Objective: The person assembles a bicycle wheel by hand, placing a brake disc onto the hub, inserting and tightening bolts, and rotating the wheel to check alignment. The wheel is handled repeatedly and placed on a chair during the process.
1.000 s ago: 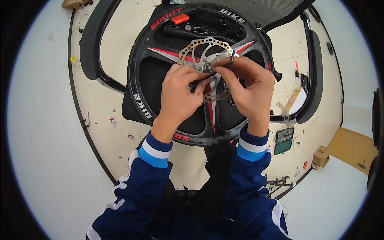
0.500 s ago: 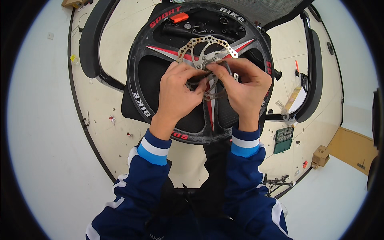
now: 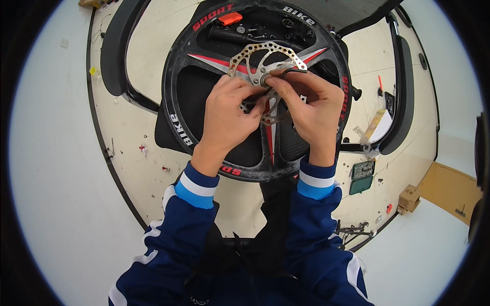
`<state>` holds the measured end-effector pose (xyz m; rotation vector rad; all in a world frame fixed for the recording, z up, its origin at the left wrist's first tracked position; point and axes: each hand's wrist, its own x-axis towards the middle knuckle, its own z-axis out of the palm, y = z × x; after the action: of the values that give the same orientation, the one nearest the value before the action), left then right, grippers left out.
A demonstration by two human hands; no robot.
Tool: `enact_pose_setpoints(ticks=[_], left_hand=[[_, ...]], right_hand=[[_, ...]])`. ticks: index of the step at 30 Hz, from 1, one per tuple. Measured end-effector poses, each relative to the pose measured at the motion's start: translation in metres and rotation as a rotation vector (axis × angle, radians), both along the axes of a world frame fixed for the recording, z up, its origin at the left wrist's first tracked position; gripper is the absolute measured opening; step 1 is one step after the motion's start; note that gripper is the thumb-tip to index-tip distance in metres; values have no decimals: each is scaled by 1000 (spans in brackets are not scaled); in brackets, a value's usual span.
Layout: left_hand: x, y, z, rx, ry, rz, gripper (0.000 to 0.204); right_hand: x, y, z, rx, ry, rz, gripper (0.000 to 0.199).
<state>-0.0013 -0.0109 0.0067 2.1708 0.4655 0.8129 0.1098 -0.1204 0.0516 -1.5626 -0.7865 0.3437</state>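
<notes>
A black three-spoke bicycle wheel (image 3: pixel 173 86) with red and silver spoke faces lies flat before me. On its hub sits a silver brake disc (image 3: pixel 247 52) pierced with holes, partly covered by my hands. My right hand (image 3: pixel 315 104) is closed on a dark, thin, bent hex key (image 3: pixel 296 71); one arm of it shows above the fingers. From the left, my left hand (image 3: pixel 227 115) is pinched by the hub, its fingertips meeting the right hand's at the lower part of the disc. Whatever lies between the left fingertips is hidden.
The wheel rests on an office chair with black armrests (image 3: pixel 115 61) (image 3: pixel 400 97). Behind the disc lie an orange piece (image 3: pixel 229 19), a black handle-like part (image 3: pixel 224 35) and small metal parts. On the floor are an open green case (image 3: pixel 362 178) and a cardboard box (image 3: pixel 409 197).
The hex key has swung from pointing down beside my right fingers to lying across above them. My right hand has turned slightly; my left hand has hardly moved.
</notes>
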Motion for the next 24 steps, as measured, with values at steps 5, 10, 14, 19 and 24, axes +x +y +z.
enact_pose_setpoints(ticks=[5, 10, 14, 19, 24], left_hand=[[0, 0, 2, 11, 29, 13, 19], [0, -1, 3, 0, 19, 17, 18], [-1, 1, 1, 27, -7, 0, 19], [1, -1, 5, -36, -26, 20, 17], [2, -2, 3, -53, -19, 27, 16]], right_hand=[[1, 1, -2, 17, -2, -36, 14], [-2, 4, -3, 29, -1, -105, 13], [-2, 4, -1, -6, -74, -93, 12], [-1, 5, -7, 45, -135, -97, 14], [-2, 6, -6, 51, -60, -29, 15]])
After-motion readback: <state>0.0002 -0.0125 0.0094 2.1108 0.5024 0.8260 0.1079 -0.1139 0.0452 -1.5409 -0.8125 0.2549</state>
